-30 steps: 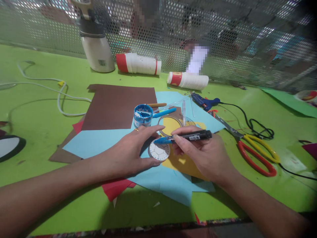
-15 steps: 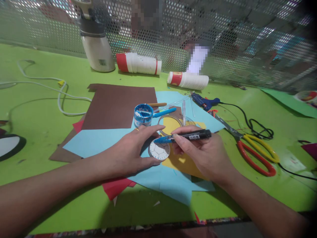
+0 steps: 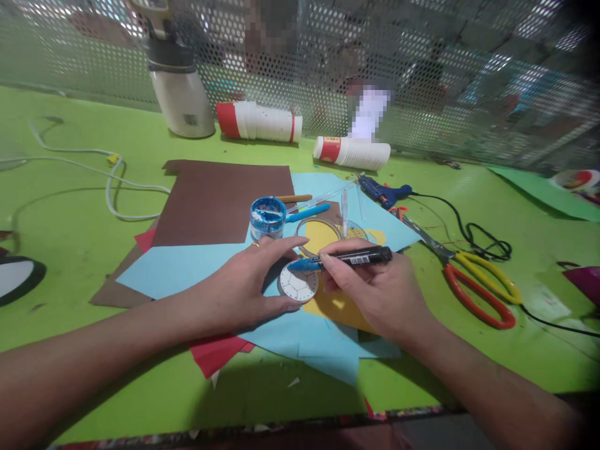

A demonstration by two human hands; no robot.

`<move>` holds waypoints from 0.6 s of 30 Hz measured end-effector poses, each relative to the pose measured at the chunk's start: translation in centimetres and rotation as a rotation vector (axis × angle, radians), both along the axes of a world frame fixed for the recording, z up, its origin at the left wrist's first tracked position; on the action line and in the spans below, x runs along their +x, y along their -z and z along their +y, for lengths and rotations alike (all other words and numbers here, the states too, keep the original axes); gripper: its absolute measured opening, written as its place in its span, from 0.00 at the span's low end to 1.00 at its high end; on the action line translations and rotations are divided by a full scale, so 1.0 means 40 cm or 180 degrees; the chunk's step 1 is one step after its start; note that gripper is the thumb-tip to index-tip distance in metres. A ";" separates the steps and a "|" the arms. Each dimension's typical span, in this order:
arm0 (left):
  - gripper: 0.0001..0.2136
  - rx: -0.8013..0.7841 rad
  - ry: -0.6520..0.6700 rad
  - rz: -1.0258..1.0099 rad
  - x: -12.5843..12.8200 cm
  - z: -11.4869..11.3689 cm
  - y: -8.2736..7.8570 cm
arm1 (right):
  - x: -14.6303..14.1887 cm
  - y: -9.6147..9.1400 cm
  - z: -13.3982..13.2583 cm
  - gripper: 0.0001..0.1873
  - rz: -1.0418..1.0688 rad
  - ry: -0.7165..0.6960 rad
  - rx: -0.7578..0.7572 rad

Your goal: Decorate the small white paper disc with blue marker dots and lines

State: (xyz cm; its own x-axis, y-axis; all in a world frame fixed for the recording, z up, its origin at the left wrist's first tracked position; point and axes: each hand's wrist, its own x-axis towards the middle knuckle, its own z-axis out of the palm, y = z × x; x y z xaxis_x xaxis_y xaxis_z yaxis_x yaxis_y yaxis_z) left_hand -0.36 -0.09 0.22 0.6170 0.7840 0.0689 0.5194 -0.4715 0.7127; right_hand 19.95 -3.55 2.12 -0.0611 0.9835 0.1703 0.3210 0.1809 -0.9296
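A small round white disc [image 3: 299,286] carries thin black lines and blue dots near its edge. My left hand [image 3: 255,278] steadies it, with the thumb at its lower edge and the fingers curved around the far side. In my right hand [image 3: 360,275] is a marker [image 3: 356,257] with a black barrel and a blue front end. Its tip lies over the disc's upper left part; whether it touches cannot be made out. Just beyond the hands are an open jar of blue paint [image 3: 268,219] and a ring [image 3: 319,237] on yellow paper.
Brown paper [image 3: 220,203] and light blue paper [image 3: 173,269] overlap on the green table. To the right lie scissors [image 3: 478,287] and a blue glue gun [image 3: 384,192] with a black cord. Stacked paper cups [image 3: 262,122] and a white bottle [image 3: 182,103] are by the perforated screen.
The whole view has shifted slightly, so things appear a little further left. My left hand stays around the disc, and the marker remains in my right hand with its tip over the disc.
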 end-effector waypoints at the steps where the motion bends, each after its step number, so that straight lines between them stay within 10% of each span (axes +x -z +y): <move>1: 0.35 0.0016 -0.0008 -0.0004 0.000 0.000 0.000 | 0.001 -0.002 -0.002 0.07 0.0038 0.0021 0.0004; 18: 0.34 0.0095 0.0022 -0.0006 -0.002 0.000 0.005 | 0.008 0.000 -0.004 0.06 -0.0022 0.0133 0.0060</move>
